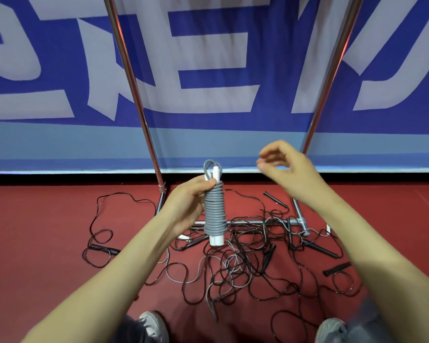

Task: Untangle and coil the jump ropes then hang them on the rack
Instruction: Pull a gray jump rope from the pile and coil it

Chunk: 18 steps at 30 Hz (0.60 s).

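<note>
I note my left hand (191, 206) gripping the coiled grey rope (214, 209) upright; right hand (287, 169), at its two o'clock, loosely curled, empty.

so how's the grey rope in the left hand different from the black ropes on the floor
The grey rope is coiled tightly around its white handles; the black ropes lie loosely tangled. The grey rope is held upright in the left hand; the black ropes sprawl on the floor. The grey rope looks thicker than the black ropes. Both are jump ropes with handles.
</note>
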Each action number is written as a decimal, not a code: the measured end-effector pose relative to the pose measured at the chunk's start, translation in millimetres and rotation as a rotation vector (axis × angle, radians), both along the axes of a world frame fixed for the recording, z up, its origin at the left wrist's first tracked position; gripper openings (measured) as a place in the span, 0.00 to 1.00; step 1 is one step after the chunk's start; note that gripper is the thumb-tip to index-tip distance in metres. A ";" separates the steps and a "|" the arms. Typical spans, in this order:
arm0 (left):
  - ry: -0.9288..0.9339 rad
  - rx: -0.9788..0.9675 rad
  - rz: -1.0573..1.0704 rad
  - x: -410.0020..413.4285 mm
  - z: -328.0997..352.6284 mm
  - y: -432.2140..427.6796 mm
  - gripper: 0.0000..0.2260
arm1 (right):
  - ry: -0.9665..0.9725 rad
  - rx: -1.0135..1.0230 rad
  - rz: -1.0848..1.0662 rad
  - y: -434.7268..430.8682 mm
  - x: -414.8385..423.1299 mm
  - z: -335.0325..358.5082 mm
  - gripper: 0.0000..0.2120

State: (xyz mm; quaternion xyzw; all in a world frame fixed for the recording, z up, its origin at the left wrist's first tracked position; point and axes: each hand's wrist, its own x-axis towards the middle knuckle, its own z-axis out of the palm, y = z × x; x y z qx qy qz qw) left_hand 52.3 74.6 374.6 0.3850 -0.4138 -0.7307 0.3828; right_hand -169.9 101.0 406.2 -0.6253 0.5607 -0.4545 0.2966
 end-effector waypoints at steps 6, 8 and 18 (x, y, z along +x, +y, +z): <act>0.134 -0.031 -0.271 -14.2 3.4 7.2 0.12 | 0.178 0.189 0.366 -4.0 17.7 -24.8 0.24; 0.211 -0.019 -0.364 -11.3 4.5 6.3 0.17 | 0.175 0.158 0.365 -3.1 19.7 -26.3 0.23; 0.157 0.052 -0.194 -2.7 -2.9 1.5 0.09 | 0.479 0.074 0.180 0.8 -1.8 -18.5 0.07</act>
